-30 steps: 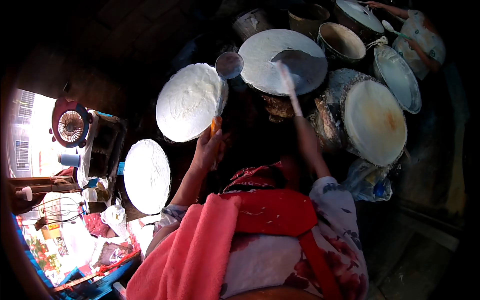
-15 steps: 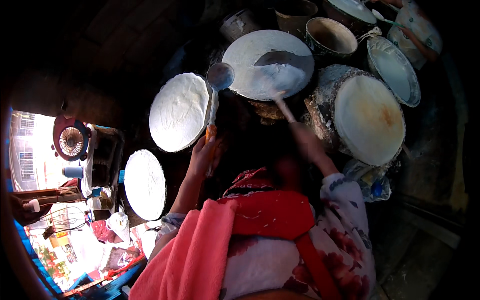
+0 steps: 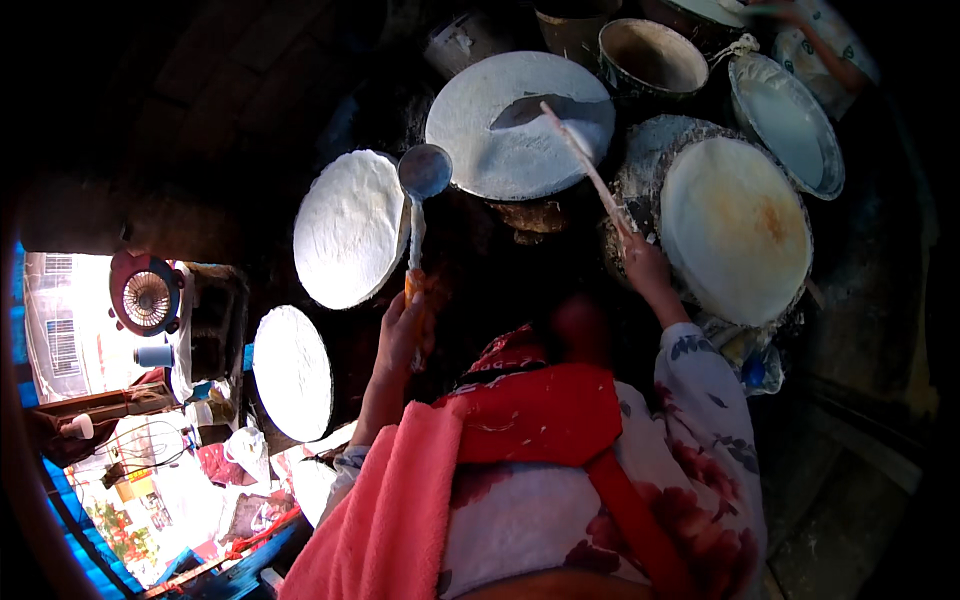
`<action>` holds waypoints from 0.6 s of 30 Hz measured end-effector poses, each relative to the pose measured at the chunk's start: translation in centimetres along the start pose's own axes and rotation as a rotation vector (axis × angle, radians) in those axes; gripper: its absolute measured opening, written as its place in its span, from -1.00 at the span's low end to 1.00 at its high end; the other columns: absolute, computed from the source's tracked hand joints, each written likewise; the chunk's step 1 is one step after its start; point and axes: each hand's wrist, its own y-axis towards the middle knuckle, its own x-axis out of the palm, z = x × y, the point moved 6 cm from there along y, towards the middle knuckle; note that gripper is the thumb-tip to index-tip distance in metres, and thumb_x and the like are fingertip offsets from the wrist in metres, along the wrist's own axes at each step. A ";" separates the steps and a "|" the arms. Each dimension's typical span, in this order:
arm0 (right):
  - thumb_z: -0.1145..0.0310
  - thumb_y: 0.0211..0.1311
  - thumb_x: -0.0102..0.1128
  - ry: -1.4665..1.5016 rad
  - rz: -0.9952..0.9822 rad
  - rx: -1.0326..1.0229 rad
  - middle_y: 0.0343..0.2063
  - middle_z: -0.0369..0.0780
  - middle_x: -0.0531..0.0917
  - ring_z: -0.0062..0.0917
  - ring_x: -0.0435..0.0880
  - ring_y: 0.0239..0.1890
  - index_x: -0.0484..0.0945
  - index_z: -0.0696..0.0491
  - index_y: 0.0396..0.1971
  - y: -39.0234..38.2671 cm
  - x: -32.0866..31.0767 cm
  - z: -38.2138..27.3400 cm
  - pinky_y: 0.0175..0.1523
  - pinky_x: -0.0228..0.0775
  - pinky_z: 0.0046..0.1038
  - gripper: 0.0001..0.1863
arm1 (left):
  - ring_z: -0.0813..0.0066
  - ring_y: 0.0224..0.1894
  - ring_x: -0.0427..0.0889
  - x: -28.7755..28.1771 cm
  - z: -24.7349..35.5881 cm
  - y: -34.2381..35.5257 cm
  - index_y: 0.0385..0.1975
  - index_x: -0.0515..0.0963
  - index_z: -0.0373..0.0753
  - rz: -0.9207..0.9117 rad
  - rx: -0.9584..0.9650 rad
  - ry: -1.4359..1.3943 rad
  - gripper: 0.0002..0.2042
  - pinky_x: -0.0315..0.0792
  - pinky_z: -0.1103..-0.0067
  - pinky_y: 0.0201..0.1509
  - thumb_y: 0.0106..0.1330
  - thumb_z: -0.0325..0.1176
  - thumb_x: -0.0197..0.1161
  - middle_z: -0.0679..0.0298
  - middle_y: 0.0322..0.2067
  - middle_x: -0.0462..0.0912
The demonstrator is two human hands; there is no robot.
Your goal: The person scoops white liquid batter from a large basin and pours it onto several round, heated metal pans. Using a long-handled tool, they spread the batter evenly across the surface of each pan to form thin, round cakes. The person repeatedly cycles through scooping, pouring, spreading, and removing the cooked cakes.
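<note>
My left hand (image 3: 400, 325) grips a ladle (image 3: 425, 172) by its orange-wrapped handle; the round bowl points away from me, between two white rounds. My right hand (image 3: 648, 268) is closed on the lower end of a thin, white-smeared stick (image 3: 588, 160). The stick slants away to the left over the far white round surface (image 3: 465, 140), its tip by a dark crescent-shaped patch (image 3: 515, 112). Whether the tip touches cannot be made out. Left of the ladle stands a white-covered round (image 3: 348, 230). Close to my right hand is a cream round (image 3: 735, 235) with a brown stain.
Another white round (image 3: 292, 372) sits nearer on the left. A pot (image 3: 610, 75) and a basin of pale liquid (image 3: 785, 130) stand at the far right, beside another person's arm (image 3: 835, 60). A fan (image 3: 147, 298) and a bright opening are at left.
The stick has swung up off the lower part of the far round to its dark patch. The bright white heap there no longer shows. My right hand has shifted slightly right; the ladle stays held.
</note>
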 end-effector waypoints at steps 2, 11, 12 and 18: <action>0.22 0.31 -0.11 -0.030 0.009 0.046 -0.43 -0.03 0.62 -0.05 0.59 -0.33 0.50 0.06 -0.27 2.8 -0.6 -0.2 -0.24 0.39 -0.05 -0.74 | 0.70 -0.80 0.25 0.2 -0.5 -0.2 0.10 0.34 -0.26 -0.013 0.020 -0.022 -0.62 0.15 0.74 -0.76 0.42 -0.15 -0.05 0.41 -0.65 0.35; 0.27 0.28 -0.16 -0.067 0.076 0.063 -0.31 -0.06 0.65 -0.09 0.61 -0.19 0.48 0.08 -0.22 19.9 -3.5 -2.9 -0.12 0.42 -0.08 -0.73 | 0.66 -0.83 0.28 1.1 0.1 -1.8 -0.05 0.35 -0.21 0.119 -0.008 -0.002 -0.70 0.14 0.72 -0.82 0.41 -0.13 -0.03 0.40 -0.70 0.34; 0.27 0.28 -0.16 -0.139 0.036 -0.013 -0.33 -0.06 0.65 -0.09 0.61 -0.21 0.49 0.08 -0.22 20.0 -2.9 -3.5 -0.12 0.42 -0.08 -0.73 | 0.65 -0.83 0.27 1.1 0.0 -1.8 -0.02 0.35 -0.20 0.132 -0.017 -0.002 -0.70 0.13 0.71 -0.82 0.41 -0.15 -0.03 0.40 -0.70 0.32; 0.33 0.25 -0.11 0.037 0.072 -0.110 -0.46 -0.01 0.64 -0.07 0.63 -0.32 0.45 0.11 -0.26 11.2 -1.8 -6.9 -0.19 0.44 -0.09 -0.79 | 0.64 -0.83 0.26 -0.2 -0.9 -3.3 -0.07 0.33 -0.14 0.206 -0.132 -0.157 -0.73 0.06 0.70 -0.87 0.40 -0.13 0.00 0.40 -0.69 0.32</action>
